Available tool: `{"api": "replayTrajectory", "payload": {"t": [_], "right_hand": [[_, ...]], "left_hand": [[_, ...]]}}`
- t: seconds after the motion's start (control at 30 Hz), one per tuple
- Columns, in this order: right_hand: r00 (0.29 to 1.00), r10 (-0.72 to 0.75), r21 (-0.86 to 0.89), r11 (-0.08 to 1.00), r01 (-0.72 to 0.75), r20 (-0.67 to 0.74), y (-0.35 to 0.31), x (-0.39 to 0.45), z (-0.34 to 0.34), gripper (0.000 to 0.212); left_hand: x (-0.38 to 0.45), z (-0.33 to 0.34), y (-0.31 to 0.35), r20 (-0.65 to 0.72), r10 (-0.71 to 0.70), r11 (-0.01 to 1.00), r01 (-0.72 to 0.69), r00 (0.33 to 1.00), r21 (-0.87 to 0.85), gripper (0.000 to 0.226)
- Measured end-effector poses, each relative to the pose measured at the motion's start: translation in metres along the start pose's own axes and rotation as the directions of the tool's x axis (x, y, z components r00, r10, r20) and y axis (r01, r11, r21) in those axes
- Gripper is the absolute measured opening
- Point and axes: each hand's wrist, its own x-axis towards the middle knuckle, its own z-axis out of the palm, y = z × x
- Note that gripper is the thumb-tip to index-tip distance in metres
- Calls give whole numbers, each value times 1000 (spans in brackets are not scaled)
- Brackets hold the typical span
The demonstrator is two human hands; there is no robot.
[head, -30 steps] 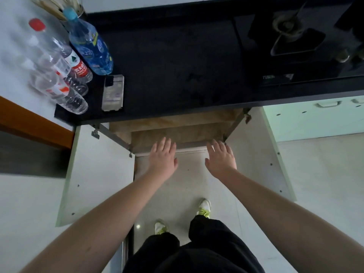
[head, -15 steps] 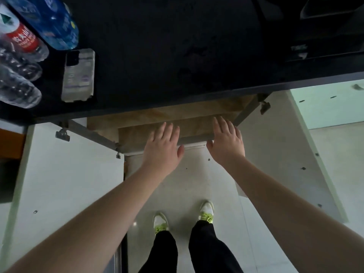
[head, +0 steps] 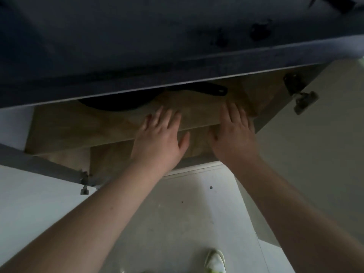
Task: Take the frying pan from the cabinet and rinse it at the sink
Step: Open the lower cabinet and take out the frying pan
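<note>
- Frying pan [head: 118, 102]: dark, round, lying on the upper cabinet shelf [head: 82, 127], in the upper-middle of the frame. Most of its body is hidden under the black countertop [head: 157, 36]. I see only the near arc of it.
- Pan handle [head: 208, 89]: a long dark bar running right from the pan body, ending in a rounded tip with what looks like a hanging hole (the picture is blurred there, so I can't be sure).
- Left hand [head: 159, 138]: fingers straight and spread, palm down, holding nothing; fingertips short of the pan's rim, not touching it.
- Right hand [head: 234, 133]: fingers likewise extended, holding nothing; below the handle tip and apart from it.
- Cabinet doors: both swung open, one at lower left [head: 29, 194], one at right [head: 315, 154], hinge [head: 304, 100] showing at upper right.
- Handling, my judgement: rigid metal, moderately heavy and weighted toward the body; not fragile, but it would clang on the shelf edge. Surface likely smooth, so the rim offers a poor purchase.
- Where I would take hold: right hand wrapped round the handle near its middle, left hand steadying under the near rim as it slides out beneath the countertop lip.
</note>
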Motion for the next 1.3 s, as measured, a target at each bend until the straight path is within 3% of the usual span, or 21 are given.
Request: {"api": "replayTrajectory", "payload": {"t": [0.13, 0.27, 0.4, 0.5, 0.6, 0.63, 0.73, 0.8, 1.0, 1.13, 1.3], "right_hand": [[983, -77, 1, 997, 78, -169, 8, 33, 18, 69], [961, -130, -16, 991, 130, -243, 12, 68, 35, 68], [954, -183, -58, 983, 174, -236, 14, 101, 40, 72], [973, -182, -125, 978, 164, -141, 9, 121, 38, 57], [977, -187, -130, 976, 174, -101, 2, 131, 34, 46], [979, -188, -129, 976, 177, -82, 0, 134, 30, 45], [980, -201, -169, 965, 198, 2, -3, 143, 20, 47], [977, -212, -154, 965, 213, 27, 0, 145, 16, 47], [977, -209, -86, 973, 213, 46, -1, 137, 15, 55], [974, -210, -22, 977, 213, 89, -8, 127, 18, 64], [947, -187, 320, 942, 98, 261, -15, 106, 35, 35]], "left_hand": [[28, 29, -3, -62, 2, 998, -5, 998, -58, 66], [53, 52, -3, -83, 0, 993, -10, 997, -120, 73], [80, 66, -7, -119, -26, 982, 2, 993, -191, 69], [96, 73, -9, -149, -92, 925, 29, 985, -380, 62], [103, 74, -12, 18, -205, 700, 159, 979, -696, 55], [107, 76, -15, 98, -242, 575, 225, 965, -787, 54], [117, 81, -23, 312, -309, 44, 341, 898, -939, 50], [117, 85, -24, 361, -253, -146, 333, 898, -931, 48], [113, 97, -26, 421, -56, -444, 355, 905, -823, 58], [115, 99, -24, 413, 54, -555, 371, 909, -745, 66], [112, 104, -22, 398, 56, -653, 335, 916, -679, 58]]}}
